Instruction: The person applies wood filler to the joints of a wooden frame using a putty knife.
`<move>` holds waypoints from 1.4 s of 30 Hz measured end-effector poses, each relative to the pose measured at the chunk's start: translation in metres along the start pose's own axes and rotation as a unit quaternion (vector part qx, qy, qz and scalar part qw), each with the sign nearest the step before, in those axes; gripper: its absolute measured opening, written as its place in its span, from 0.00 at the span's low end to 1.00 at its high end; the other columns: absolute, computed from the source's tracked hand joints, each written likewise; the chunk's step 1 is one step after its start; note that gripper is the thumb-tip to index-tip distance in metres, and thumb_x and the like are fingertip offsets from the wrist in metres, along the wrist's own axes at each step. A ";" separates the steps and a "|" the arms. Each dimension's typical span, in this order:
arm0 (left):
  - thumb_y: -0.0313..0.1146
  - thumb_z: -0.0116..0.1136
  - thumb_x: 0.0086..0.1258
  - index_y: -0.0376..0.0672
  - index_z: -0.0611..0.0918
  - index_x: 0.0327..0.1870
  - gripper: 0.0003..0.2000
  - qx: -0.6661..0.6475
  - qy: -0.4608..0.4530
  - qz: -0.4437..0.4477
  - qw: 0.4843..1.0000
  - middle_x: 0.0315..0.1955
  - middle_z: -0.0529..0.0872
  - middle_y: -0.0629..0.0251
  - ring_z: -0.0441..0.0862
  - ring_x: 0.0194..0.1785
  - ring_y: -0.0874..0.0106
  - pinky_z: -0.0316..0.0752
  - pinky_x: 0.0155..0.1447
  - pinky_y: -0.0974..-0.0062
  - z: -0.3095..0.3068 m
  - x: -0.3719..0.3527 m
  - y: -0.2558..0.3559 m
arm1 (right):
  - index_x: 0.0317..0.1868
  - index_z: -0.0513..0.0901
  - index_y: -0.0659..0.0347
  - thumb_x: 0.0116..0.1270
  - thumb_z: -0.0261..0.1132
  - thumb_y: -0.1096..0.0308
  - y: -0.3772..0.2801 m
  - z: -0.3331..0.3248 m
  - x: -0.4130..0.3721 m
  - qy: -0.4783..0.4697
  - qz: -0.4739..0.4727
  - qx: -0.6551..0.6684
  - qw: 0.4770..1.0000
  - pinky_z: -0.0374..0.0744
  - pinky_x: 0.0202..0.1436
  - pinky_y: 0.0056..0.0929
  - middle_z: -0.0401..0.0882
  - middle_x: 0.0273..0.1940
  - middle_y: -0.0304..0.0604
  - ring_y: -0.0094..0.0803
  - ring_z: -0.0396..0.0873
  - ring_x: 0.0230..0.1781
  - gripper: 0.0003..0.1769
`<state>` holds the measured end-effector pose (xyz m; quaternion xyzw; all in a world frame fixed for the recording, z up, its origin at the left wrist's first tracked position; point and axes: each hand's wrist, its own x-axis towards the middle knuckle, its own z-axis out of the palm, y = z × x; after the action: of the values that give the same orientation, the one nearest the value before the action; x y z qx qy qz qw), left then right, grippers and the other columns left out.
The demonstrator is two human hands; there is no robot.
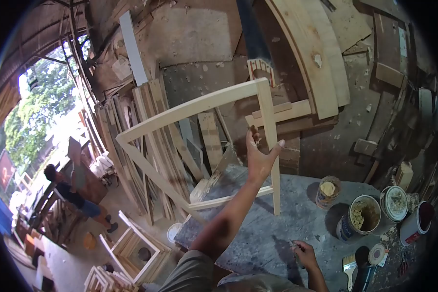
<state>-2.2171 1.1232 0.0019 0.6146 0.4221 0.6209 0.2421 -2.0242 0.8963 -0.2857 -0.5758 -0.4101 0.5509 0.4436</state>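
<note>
A pale wooden frame (pixel 194 103) stands tilted over the grey work table (pixel 297 228), its long curved rail running to the left. My left hand (pixel 262 158) is closed round the frame's right upright, with the thumb on one side and the fingers on the other. Lower down, close to my body and above the table, my right hand (pixel 304 254) is pinched on something small and thin that I cannot make out. It is apart from the frame.
An open putty bucket (pixel 344 229), a small can (pixel 326 197), a lidded tub (pixel 394 203) and a brush (pixel 349 270) are on the right. Wood strips (pixel 153 112) lean behind. Stacked frames (pixel 136 248) stand lower left; another person (pixel 78 197) stands beyond.
</note>
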 end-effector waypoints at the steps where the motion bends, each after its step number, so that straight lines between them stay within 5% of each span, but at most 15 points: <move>1: 0.41 0.76 0.60 0.35 0.56 0.75 0.48 -0.025 0.016 0.017 0.999 0.68 0.67 0.50 0.65 0.74 0.58 0.64 0.74 0.61 0.004 0.004 -0.001 | 0.57 0.83 0.67 0.67 0.68 0.69 0.001 -0.001 -0.001 0.006 0.000 0.006 1.000 0.78 0.32 0.25 0.82 0.31 0.37 0.23 0.79 0.26 0.19; 3: 0.40 0.75 0.62 0.35 0.57 0.74 0.46 -0.073 0.049 0.047 0.995 0.66 0.68 0.50 0.66 0.73 0.59 0.64 0.74 0.62 0.009 0.009 -0.001 | 0.57 0.83 0.67 0.67 0.68 0.70 0.004 -0.006 -0.003 0.015 0.001 0.018 1.000 0.78 0.32 0.25 0.82 0.32 0.37 0.23 0.79 0.26 0.19; 6: 0.35 0.72 0.62 0.39 0.72 0.59 0.27 0.152 0.195 0.376 0.893 0.56 0.74 0.52 0.73 0.60 0.59 0.68 0.65 0.60 -0.055 -0.020 0.066 | 0.56 0.83 0.68 0.67 0.67 0.71 -0.019 -0.021 -0.015 0.026 -0.019 0.030 0.999 0.78 0.31 0.26 0.84 0.33 0.39 0.23 0.79 0.26 0.18; 9: 0.45 0.74 0.60 0.41 0.77 0.52 0.25 0.275 0.164 0.507 0.800 0.49 0.77 0.54 0.73 0.57 0.55 0.66 0.64 0.55 -0.113 -0.027 0.143 | 0.55 0.83 0.68 0.69 0.66 0.70 -0.054 -0.041 -0.012 0.066 -0.080 0.021 0.994 0.78 0.30 0.26 0.84 0.33 0.40 0.24 0.80 0.25 0.17; 14: 0.60 0.73 0.54 0.39 0.80 0.46 0.32 0.475 0.050 0.436 0.763 0.44 0.83 0.54 0.81 0.51 0.56 0.72 0.55 0.57 -0.135 -0.002 0.204 | 0.57 0.83 0.67 0.69 0.65 0.69 -0.236 -0.045 -0.034 0.075 -0.329 -0.032 0.941 0.76 0.35 0.23 0.80 0.41 0.42 0.25 0.78 0.32 0.18; 17: 0.61 0.73 0.53 0.40 0.81 0.44 0.31 0.505 -0.063 0.262 0.820 0.36 0.85 0.56 0.83 0.45 0.55 0.74 0.48 0.58 -0.134 -0.022 0.211 | 0.58 0.83 0.66 0.67 0.67 0.73 -0.334 -0.017 -0.073 0.125 -0.545 -0.145 0.816 0.75 0.41 0.24 0.79 0.44 0.45 0.28 0.77 0.37 0.19; 20: 0.58 0.74 0.52 0.42 0.81 0.43 0.29 0.522 -0.056 0.273 0.806 0.32 0.85 0.59 0.84 0.40 0.56 0.74 0.42 0.58 -0.132 -0.033 0.214 | 0.58 0.83 0.64 0.63 0.72 0.73 -0.388 0.017 -0.097 0.180 -0.642 -0.224 0.711 0.77 0.42 0.26 0.80 0.42 0.46 0.31 0.79 0.38 0.21; 26: 0.52 0.75 0.53 0.42 0.81 0.44 0.26 0.508 -0.044 0.282 0.813 0.32 0.85 0.59 0.84 0.39 0.56 0.74 0.42 0.59 -0.135 -0.047 0.218 | 0.55 0.84 0.61 0.61 0.76 0.70 -0.411 0.060 -0.085 0.224 -0.679 -0.270 0.645 0.81 0.34 0.33 0.80 0.39 0.47 0.38 0.83 0.31 0.21; 30: 0.50 0.75 0.53 0.42 0.80 0.43 0.25 0.495 -0.045 0.289 0.818 0.32 0.84 0.59 0.84 0.38 0.56 0.73 0.41 0.59 -0.136 -0.050 0.218 | 0.52 0.84 0.61 0.60 0.76 0.71 -0.404 0.067 -0.091 0.234 -0.652 -0.299 0.657 0.82 0.32 0.36 0.77 0.35 0.46 0.40 0.83 0.29 0.19; 36: 0.48 0.74 0.56 0.42 0.79 0.40 0.22 0.499 -0.050 0.289 0.816 0.32 0.83 0.58 0.83 0.38 0.55 0.73 0.42 0.59 -0.137 -0.055 0.219 | 0.50 0.88 0.59 0.60 0.73 0.72 -0.417 0.024 -0.142 0.074 -0.616 -0.388 0.681 0.80 0.30 0.32 0.79 0.36 0.45 0.37 0.83 0.30 0.16; 42: 0.47 0.73 0.57 0.43 0.78 0.39 0.20 0.507 -0.053 0.277 0.815 0.33 0.82 0.59 0.82 0.40 0.56 0.72 0.43 0.59 -0.137 -0.062 0.222 | 0.49 0.91 0.53 0.54 0.69 0.74 -0.511 0.012 -0.135 0.022 -0.622 -0.557 0.550 0.79 0.41 0.36 0.80 0.39 0.44 0.37 0.82 0.39 0.19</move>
<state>-2.2928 0.9248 0.1656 0.7735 0.4753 0.3260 -0.2637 -2.0355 0.9048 0.2427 -0.3205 -0.8810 -0.2138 0.2748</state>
